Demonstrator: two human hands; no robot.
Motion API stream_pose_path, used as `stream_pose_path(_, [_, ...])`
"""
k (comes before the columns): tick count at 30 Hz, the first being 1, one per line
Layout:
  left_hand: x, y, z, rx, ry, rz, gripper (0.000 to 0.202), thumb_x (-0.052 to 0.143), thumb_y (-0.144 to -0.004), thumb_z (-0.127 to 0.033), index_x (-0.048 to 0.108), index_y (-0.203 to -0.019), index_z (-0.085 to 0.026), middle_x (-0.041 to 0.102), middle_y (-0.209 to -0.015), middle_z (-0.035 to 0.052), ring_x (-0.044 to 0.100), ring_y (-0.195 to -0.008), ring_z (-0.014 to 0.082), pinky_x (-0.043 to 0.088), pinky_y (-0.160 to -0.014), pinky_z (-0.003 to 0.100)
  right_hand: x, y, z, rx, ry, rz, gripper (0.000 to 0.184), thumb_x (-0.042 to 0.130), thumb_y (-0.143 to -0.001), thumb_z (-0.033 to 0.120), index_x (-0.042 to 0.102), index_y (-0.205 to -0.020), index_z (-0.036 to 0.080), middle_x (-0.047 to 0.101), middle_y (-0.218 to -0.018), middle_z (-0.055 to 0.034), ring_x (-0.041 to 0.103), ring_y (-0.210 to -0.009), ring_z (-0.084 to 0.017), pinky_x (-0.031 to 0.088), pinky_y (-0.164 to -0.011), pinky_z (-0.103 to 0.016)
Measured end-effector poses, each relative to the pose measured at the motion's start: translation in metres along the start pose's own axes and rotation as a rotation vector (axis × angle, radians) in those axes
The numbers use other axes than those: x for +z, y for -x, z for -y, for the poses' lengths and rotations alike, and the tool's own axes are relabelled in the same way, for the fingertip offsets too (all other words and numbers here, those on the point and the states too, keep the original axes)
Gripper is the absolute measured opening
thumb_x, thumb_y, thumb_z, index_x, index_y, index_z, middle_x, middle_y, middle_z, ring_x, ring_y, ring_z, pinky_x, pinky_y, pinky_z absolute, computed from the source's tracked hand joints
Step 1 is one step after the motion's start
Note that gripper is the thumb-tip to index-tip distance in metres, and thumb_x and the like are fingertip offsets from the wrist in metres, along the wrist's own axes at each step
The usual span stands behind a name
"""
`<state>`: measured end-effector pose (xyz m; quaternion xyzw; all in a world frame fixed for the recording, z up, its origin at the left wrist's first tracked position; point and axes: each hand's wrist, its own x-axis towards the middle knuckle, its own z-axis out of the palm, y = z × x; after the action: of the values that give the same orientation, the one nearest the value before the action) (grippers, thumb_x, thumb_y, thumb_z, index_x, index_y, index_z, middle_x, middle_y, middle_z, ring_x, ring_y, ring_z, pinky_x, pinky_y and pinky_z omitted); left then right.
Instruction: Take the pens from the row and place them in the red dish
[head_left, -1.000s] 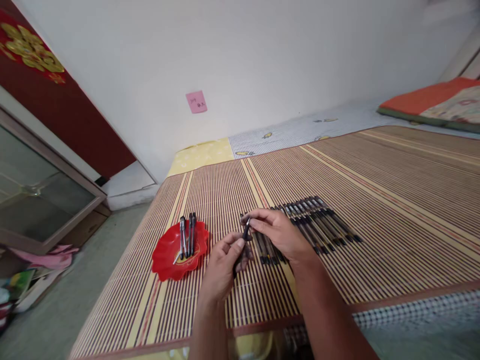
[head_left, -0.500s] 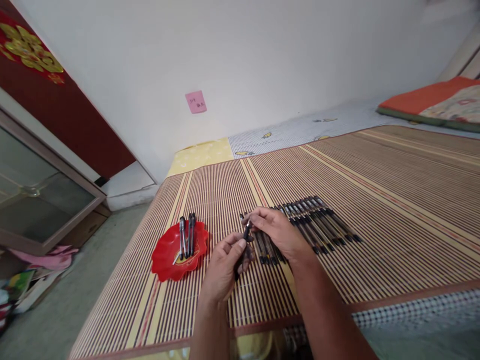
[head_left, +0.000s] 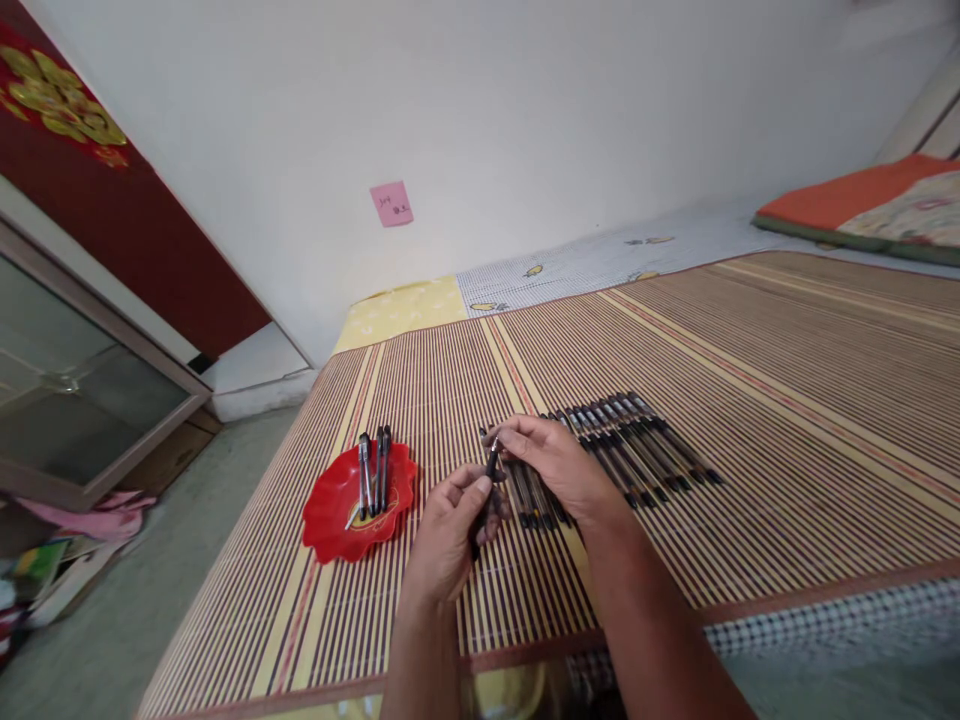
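My left hand (head_left: 451,525) is closed round the dark barrel of a black pen (head_left: 491,464), which points up and away from me. At its upper end, my right hand (head_left: 553,460) pinches the small silvery tip between thumb and fingers. Beyond and under my right hand lies a row of black-capped pens (head_left: 637,455), side by side on the striped mat; my hand and wrist hide part of the row. To the left, a red scalloped plate (head_left: 330,505) holds several black pens (head_left: 375,475), their caps over its far rim.
The striped bamboo mat (head_left: 420,380) covers the bed, its near edge just under my forearms. A pink note (head_left: 391,204) is stuck on the white wall behind. A folded orange quilt (head_left: 862,200) lies far right. A glass-fronted cabinet (head_left: 82,370) stands at the left.
Hardly anything differs: the pen tip in my fingers has tilted very slightly. Both hands stay in the same place, and the plate and the row have not moved.
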<state>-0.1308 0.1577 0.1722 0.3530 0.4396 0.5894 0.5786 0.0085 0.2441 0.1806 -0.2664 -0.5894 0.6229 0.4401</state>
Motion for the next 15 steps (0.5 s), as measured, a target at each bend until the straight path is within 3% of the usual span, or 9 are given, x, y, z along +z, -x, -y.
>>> stream_pose_path(6, [-0.0005,-0.0002,0.0002,-0.003,0.001,-0.013,0.034,0.079,-0.077,-0.04,0.062,-0.089,-0.013,0.059,-0.066,-0.0016,0.043,-0.048,0.0045,0.028,-0.043,0.017,0.0015,0.0,-0.0003,-0.023,0.006,0.02,0.019,0.07,-0.08,0.037,0.074,-0.089,0.021,0.071,-0.087,-0.0026,0.064,-0.088,-0.018,0.048,-0.086,-0.033])
stream_pose_path(12, [0.0001,0.0001,0.0019,-0.012,0.031,-0.037,0.035,0.081,-0.074,-0.038,0.063,-0.09,-0.013,0.057,-0.066,-0.003,0.046,-0.048,0.0048,0.029,-0.043,0.017,0.0022,-0.0012,-0.001,-0.001,0.022,-0.038,0.026,0.069,-0.082,0.046,0.072,-0.083,0.02,0.067,-0.079,-0.0014,0.06,-0.076,-0.016,0.048,-0.074,-0.03])
stream_pose_path(15, [-0.0013,-0.0004,0.0031,-0.013,0.033,-0.043,0.032,0.08,-0.075,-0.036,0.064,-0.091,-0.014,0.058,-0.068,-0.0026,0.046,-0.049,0.005,0.031,-0.044,0.018,0.0015,-0.0017,-0.0016,-0.026,0.012,-0.017,0.023,0.066,-0.084,0.043,0.074,-0.088,0.021,0.068,-0.08,-0.0018,0.062,-0.079,-0.017,0.049,-0.076,-0.031])
